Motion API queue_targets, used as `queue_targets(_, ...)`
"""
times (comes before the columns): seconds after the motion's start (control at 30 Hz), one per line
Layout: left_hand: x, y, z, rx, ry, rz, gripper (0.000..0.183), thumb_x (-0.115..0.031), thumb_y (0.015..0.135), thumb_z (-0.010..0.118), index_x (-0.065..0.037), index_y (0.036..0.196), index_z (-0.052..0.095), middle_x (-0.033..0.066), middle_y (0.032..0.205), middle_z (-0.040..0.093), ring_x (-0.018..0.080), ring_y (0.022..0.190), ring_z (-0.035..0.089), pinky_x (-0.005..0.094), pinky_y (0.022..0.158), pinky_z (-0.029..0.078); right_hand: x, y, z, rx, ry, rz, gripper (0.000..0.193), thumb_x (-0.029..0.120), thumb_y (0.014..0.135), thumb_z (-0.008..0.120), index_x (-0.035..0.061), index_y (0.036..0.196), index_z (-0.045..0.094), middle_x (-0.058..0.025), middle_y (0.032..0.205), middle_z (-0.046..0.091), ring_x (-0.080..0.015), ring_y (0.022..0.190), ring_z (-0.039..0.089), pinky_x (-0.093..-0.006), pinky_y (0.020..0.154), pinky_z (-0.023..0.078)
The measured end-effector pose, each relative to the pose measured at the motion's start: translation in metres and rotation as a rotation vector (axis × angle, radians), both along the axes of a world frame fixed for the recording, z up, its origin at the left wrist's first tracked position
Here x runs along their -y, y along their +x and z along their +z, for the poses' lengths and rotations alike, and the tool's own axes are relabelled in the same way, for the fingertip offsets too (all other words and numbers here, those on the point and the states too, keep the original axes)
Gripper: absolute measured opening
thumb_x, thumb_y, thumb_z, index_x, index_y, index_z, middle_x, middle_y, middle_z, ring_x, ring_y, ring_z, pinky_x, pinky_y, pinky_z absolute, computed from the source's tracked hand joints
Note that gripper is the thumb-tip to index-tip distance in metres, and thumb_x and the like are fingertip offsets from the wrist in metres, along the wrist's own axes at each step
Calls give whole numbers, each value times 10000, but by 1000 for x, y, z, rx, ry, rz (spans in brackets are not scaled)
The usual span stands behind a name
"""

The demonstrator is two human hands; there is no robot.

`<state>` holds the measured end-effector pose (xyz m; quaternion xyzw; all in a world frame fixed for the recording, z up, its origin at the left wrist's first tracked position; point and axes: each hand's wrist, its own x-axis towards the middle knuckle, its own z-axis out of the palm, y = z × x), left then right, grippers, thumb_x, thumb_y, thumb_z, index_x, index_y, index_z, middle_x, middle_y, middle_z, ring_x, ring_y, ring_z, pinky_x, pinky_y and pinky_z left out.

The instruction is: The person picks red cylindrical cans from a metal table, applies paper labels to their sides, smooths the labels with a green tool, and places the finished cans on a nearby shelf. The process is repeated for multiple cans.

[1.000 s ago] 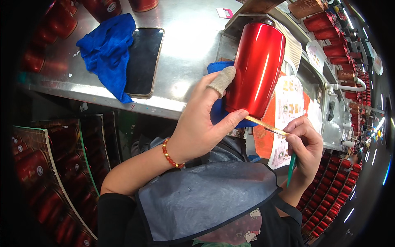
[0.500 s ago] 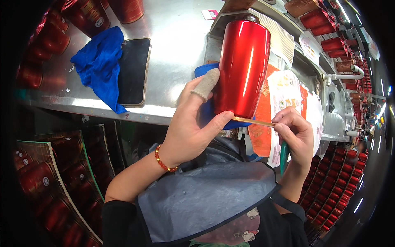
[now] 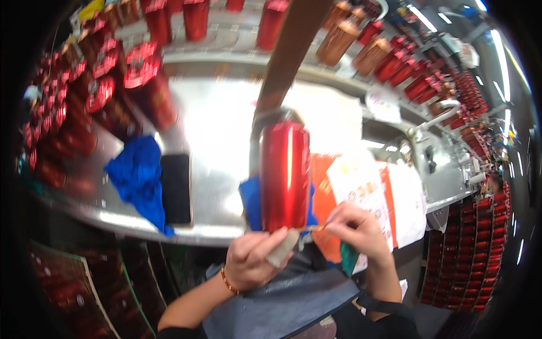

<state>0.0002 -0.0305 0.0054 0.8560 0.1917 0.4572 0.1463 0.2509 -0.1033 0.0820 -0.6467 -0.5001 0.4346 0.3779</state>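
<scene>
A shiny red metal bottle [image 3: 284, 175] lies with its neck away from me and its base toward me, over a blue cloth [image 3: 250, 198]. At the base is my left hand [image 3: 254, 261], its fingers curled; one fingertip wears a beige finger cot [image 3: 283, 248]. A thin gold-coloured strip [image 3: 316, 228] runs from those fingertips to my right hand [image 3: 357, 229], which pinches its other end. Below the right palm hangs a green object [image 3: 349, 257] whose kind I cannot make out. Motion blurs both hands.
A dark phone [image 3: 176, 189] lies by a crumpled blue cloth [image 3: 138, 175] on the metal table [image 3: 220, 124]. Printed sheets [image 3: 358, 183] lie right of the bottle. Several red canisters [image 3: 149, 85] stand at the left; a brown post [image 3: 291, 51] rises behind.
The view has tilted up, showing more of the far shelves. My left hand has left the bottle's side, its fingers now curled at the base. The right hand keeps pinching the strip.
</scene>
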Motion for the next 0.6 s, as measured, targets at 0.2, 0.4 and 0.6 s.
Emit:
queue_targets(0.2, -4, -5, -1, -35, 67, 99, 345, -117, 727, 795, -90, 1068, 760, -26, 1233, 636, 155, 1073, 536, 290, 851, 476, -1, 6, -18, -7, 73, 25, 142, 142, 893, 780, 36, 829, 709, 1, 826, 652, -53, 653, 504, -225, 587, 397)
queue_targets(0.4, -5, -16, -11, -29, -14, 131, 298, -111, 760, 771, -77, 1056, 759, 4, 1223, 637, 196, 1082, 539, 325, 886, 458, 2, 8, -23, 3, 39, -6, 149, 162, 890, 787, 41, 843, 714, 13, 802, 631, -50, 645, 500, -227, 582, 395)
queue_targets(0.6, -12, -13, 6, -63, 45, 98, 365, -150, 742, 780, -160, 1107, 755, 6, 1264, 622, 206, 1108, 549, 350, 921, 472, -3, 6, -26, -20, 88, 11, 143, 144, 884, 790, 35, 838, 709, 11, 806, 630, -47, 643, 495, -222, 586, 389)
